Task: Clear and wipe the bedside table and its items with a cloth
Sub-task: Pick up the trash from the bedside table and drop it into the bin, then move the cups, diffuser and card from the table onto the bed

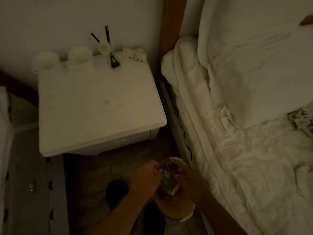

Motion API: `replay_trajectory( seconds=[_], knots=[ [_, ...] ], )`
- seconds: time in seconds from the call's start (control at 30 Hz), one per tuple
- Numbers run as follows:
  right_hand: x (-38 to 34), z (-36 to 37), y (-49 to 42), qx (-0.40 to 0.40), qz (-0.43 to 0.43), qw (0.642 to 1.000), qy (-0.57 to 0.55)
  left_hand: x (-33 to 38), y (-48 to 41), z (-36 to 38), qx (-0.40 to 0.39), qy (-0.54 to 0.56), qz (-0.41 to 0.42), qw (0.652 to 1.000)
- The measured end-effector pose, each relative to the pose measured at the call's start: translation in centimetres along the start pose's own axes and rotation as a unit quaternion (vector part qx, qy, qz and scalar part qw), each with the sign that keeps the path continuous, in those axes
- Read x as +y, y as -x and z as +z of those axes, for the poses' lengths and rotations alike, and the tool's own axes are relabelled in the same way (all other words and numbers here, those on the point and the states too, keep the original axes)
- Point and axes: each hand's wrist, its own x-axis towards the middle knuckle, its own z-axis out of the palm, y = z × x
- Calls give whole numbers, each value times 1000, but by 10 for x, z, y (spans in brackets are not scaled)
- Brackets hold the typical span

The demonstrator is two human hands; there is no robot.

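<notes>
Wicker, by the look of it: a shallow tray (176, 211) sits low in front of you, below the near edge of the table (101, 106) and beside the bed (245, 150). Both your hands are at the tray's far end. Your left hand (149, 175) is curled, its fingers (156, 167) pressed together on what seems to be the rim or a small item there; which one cannot be told in this light. Your right hand (188, 178) is closed around a small packet (167, 182) lying in the tray with its long axis running towards the table. No cloth can be made out.

The table stands up and to the left of both hands, so your left hand is the nearer one. Its front and middle are bare. The remaining items line the back edge at the wall: two white cups (64, 60) at the back left, a reed diffuser (104, 46) at back centre, a dark clip (114, 62) just in front of the diffuser, and a small card (135, 54) at back right. In my judgement, clearing is partly done and wiping has not begun.
</notes>
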Motion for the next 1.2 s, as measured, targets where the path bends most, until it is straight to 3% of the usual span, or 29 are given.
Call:
replay_trajectory(
  seconds=[0.23, 0.47, 0.77, 1.2],
  knots=[
    [-112, -39, 10, -2, -74, 997, 31, 23, 6, -110, 91, 4, 52, 995],
    [-232, -37, -12, 33, -157, 984, 75, 0, -3, -219, 172, 22, 117, 978],
    [-357, -6, -29, 56, -216, 967, 127, -34, -16, -338, 209, -32, 109, 971],
    [-428, 8, -34, 59, -241, 948, 200, -49, -26, -399, 226, -31, 72, 971]
  ],
)
